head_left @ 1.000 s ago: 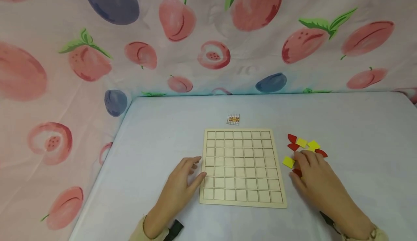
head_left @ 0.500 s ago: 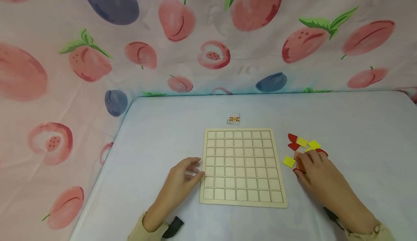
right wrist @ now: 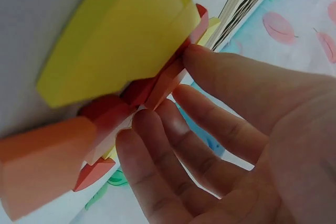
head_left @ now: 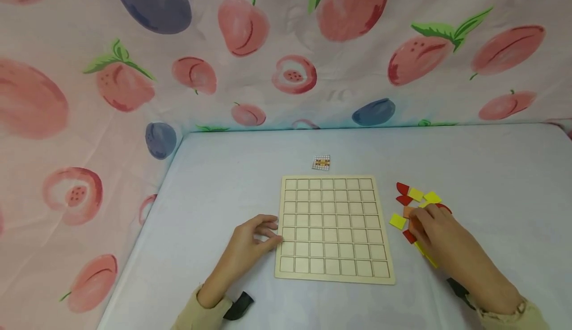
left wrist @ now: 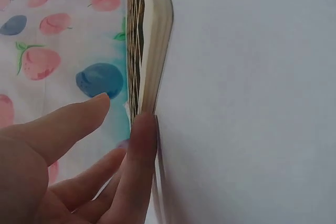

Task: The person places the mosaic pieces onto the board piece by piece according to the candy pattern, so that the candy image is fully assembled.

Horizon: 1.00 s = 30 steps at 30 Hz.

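A square wooden board (head_left: pixel 332 228) with an engraved grid lies in the middle of the table. At its left edge rests my left hand (head_left: pixel 250 238), fingers loosely bent; in the left wrist view a fingertip (left wrist: pixel 144 129) touches the board's side (left wrist: pixel 157 35). To the right of the board, my right hand (head_left: pixel 440 235) reaches over a group of small coloured tiles. Its thumb and fingers pinch an orange tile (right wrist: pixel 167 85), low among the others. Around it lie yellow tiles (head_left: pixel 397 221) and red tiles (head_left: pixel 408 236). The palm hides part of the group in the head view.
A small printed card (head_left: pixel 321 162) with a grid pattern lies behind the board. Red quarter-round pieces (head_left: pixel 402 188) sit at the far side of the tile group. A fruit-print cloth (head_left: pixel 250 87) hangs behind the table (head_left: pixel 223 171).
My right hand has shifted slightly right and closed its thumb and fingers on an orange tile, uncovering red and yellow tiles near the thumb. The left hand has stayed at the board's edge.
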Tool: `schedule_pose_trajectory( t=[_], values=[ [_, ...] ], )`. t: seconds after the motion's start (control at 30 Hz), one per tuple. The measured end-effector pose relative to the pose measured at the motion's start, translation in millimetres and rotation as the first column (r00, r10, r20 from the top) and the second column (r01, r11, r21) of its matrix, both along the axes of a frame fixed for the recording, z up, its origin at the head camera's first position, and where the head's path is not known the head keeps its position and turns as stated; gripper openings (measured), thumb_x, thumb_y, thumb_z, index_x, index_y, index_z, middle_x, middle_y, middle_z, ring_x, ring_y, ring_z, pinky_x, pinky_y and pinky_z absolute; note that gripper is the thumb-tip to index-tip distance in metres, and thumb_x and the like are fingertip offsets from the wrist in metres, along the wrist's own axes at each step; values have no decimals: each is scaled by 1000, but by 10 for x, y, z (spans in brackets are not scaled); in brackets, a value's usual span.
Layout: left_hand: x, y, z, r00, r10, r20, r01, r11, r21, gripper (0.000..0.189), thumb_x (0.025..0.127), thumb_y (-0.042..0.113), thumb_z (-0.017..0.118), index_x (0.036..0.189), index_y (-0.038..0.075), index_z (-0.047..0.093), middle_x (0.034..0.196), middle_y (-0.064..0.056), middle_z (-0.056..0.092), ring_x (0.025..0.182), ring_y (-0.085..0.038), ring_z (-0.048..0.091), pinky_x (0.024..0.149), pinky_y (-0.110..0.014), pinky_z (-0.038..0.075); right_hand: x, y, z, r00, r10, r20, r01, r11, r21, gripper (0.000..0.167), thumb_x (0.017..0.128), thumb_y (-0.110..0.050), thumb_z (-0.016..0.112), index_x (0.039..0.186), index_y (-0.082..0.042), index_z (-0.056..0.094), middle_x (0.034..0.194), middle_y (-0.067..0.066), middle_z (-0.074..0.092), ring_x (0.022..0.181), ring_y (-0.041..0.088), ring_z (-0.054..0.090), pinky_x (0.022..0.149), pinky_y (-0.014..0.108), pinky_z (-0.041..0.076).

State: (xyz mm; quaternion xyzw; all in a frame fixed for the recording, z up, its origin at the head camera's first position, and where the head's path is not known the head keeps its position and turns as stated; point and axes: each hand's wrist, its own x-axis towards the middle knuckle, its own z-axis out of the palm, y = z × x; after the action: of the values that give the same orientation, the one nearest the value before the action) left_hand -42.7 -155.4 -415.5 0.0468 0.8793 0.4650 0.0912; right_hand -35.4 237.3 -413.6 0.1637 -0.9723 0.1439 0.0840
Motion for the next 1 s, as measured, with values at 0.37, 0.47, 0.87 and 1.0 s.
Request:
schedule_pose_trajectory(
  t=[0.37, 0.47, 0.87, 1.0],
  values=[
    [-42, 38, -24, 999, 18, 28, -19, 1000, 9, 51, 76, 8, 85, 123, 2, 65, 104, -4, 68, 86, -14, 66, 67, -21, 49, -32, 26, -20, 1000, 2, -3, -2, 1000, -24, 23, 78, -5, 80, 97, -3, 66, 86, 4, 57, 82, 19, 48, 64, 34, 49],
    [-49, 52, -29, 999, 14, 31, -14, 1000, -8, 54, 75, 7, 85, 124, 1, 65, 104, -4, 67, 86, -14, 65, 66, -21, 48, -35, 34, -19, 1000, 5, -4, -6, 1000, -26, 23, 79, -5, 80, 97, -3, 66, 87, 4, 58, 82, 19, 48, 65, 34, 49],
    [-57, 67, -44, 1000, 13, 24, -12, 1000, -19, 55, 74, 6, 86, 125, 2, 65, 103, -3, 66, 86, -14, 64, 65, -21, 48, -87, 39, 59, 996, -22, 90, 23, 1000, -20, 24, 82, -17, 80, 99, -5, 68, 89, 5, 57, 81, 20, 48, 65, 36, 47],
    [-52, 65, -47, 1000, 16, 22, -16, 1000, -14, 55, 74, 7, 86, 125, 2, 65, 103, -4, 66, 86, -14, 64, 65, -21, 48, -123, -6, 93, 994, -2, 110, 6, 999, -34, 27, 81, -20, 82, 99, -6, 69, 93, 6, 60, 84, 22, 51, 70, 41, 50]
  ],
)
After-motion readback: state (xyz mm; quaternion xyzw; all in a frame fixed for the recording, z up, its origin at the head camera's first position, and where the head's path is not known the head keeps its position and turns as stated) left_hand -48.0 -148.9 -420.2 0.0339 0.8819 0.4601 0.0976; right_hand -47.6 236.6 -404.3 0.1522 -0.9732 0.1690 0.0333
